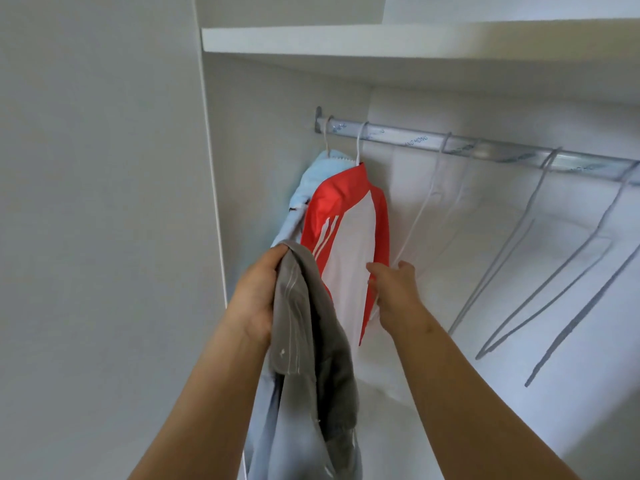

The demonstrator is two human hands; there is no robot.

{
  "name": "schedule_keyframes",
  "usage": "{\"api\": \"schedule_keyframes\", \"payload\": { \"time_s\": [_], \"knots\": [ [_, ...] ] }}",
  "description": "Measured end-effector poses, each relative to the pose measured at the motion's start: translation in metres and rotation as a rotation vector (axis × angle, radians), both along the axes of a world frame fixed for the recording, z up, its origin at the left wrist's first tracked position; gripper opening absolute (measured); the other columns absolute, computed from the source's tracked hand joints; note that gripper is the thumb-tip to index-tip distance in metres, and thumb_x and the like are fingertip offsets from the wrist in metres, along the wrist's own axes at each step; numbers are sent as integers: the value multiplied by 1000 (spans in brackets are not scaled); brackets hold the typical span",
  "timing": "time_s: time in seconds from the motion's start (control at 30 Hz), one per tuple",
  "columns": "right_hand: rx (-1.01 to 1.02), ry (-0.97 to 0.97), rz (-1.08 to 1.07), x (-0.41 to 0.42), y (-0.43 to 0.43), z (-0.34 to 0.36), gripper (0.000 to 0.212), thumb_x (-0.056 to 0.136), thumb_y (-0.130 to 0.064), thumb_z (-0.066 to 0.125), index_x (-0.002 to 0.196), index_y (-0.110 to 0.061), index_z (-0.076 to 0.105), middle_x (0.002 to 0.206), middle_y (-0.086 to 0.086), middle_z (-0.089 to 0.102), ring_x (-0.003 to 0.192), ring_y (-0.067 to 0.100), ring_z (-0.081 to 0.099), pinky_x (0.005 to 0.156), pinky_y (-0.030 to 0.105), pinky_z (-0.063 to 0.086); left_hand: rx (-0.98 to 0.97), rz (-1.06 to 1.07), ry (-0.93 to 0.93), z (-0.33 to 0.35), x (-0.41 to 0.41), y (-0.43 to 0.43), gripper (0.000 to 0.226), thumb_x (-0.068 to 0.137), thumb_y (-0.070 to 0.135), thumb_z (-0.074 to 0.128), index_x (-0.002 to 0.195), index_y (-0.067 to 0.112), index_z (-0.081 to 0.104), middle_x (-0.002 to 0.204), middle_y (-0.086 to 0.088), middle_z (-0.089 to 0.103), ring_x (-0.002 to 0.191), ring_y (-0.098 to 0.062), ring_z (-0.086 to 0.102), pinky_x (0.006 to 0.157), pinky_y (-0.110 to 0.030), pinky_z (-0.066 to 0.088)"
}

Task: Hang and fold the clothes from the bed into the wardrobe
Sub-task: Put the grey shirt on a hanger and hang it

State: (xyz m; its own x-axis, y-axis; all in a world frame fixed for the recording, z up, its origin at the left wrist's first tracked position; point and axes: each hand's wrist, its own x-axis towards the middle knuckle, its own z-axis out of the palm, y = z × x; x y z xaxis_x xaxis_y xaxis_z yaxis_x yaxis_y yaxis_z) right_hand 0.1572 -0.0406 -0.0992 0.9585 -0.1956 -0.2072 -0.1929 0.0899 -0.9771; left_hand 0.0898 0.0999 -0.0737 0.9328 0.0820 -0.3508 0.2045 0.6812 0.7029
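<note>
Now the left hand [258, 292] is raised in front of the open white wardrobe, its fingers [280, 252] pressed together around the bunched top of a grey cloth garment [304, 327] that hangs straight down from the grip, with a pale blue one showing beneath it. The right hand [391, 289] reaches toward the lower end of an empty white wire hanger [420, 216], which hooks over the silver metal rail [485, 150] and slants down to the left; its fingers are loosely curled at that lower end, but I cannot tell whether they have closed on the wire or only touch it.

Two garments hang at the left end of the rail: a light blue cloth one [301, 192] nearest the side wall, and just beside it a red and white sports top with white stripes [346, 237]. More empty wire hangers [519, 282] hang farther right, well apart from both hands.

What matters for the coming move is that the free hanger lies just right of the red and white top, its long axis running from the rail down toward the right hand, the nearer one. The grey garment sits to the left of it, so my reading is that the hanger must come off the rail and across to the left hand before anything can be threaded on.
</note>
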Motion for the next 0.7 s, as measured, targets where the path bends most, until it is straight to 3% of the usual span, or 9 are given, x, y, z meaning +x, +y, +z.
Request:
{"api": "schedule_keyframes", "payload": {
  "time_s": [0.07,0.13,0.17,0.23,0.33,0.43,0.57,0.63,0.7],
  "knots": [
    [105,20,-9,5,2,0,51,92,-9,55,137,-18,32,130,10,49,103,29,58,93,44,50,15,12,-2,-1,5,3,26,89,30,57,90,5,63,56,-9,66,46,-18,63,45,-27,51],
    [128,-18,-47,8,4,-1,38,93,-6,51,129,-14,42,113,12,57,72,18,57,65,27,56,37,17,2,-1,9,7,27,88,30,58,93,4,64,57,-8,66,47,-17,63,48,-27,51],
    [119,-40,-81,9,6,0,30,95,-9,49,124,-13,46,102,11,60,60,13,50,50,19,51,39,14,5,-1,12,10,30,88,31,59,99,4,64,61,-9,66,51,-19,63,50,-28,51],
    [103,-66,-157,11,9,3,17,98,-16,44,113,-15,53,81,4,58,50,8,39,36,10,38,50,16,15,-1,16,19,35,88,31,58,110,4,62,73,-11,65,64,-21,61,57,-33,51],
    [118,-84,-159,13,15,10,19,100,-18,40,95,-14,58,64,1,46,45,7,31,35,10,29,90,19,33,-3,21,31,37,88,32,59,111,3,62,84,-13,65,73,-23,61,63,-36,50],
    [92,-135,-133,9,22,17,21,99,-25,43,94,-15,62,66,1,51,44,7,34,37,11,32,115,34,32,-3,24,36,30,88,30,59,96,2,64,70,-13,68,59,-22,65,51,-29,53],
    [87,-197,-158,-5,34,19,19,98,-23,44,100,-17,62,70,5,54,44,7,38,37,11,34,151,-20,38,-5,24,45,40,91,30,54,116,-1,59,110,-21,64,99,-31,62,85,-43,51],
    [86,-191,-175,-17,39,14,15,98,-22,47,96,-21,61,67,2,55,39,4,41,37,12,35,165,-32,33,-7,23,51,37,93,29,52,114,0,61,105,-19,63,92,-29,60,76,-38,54],
    [65,-172,-195,-31,45,5,11,97,-24,49,99,-23,60,66,0,54,37,3,41,36,12,35,157,-69,22,-9,21,55,30,94,28,49,103,3,63,90,-15,66,79,-24,61,57,-28,55]
  ]
}}
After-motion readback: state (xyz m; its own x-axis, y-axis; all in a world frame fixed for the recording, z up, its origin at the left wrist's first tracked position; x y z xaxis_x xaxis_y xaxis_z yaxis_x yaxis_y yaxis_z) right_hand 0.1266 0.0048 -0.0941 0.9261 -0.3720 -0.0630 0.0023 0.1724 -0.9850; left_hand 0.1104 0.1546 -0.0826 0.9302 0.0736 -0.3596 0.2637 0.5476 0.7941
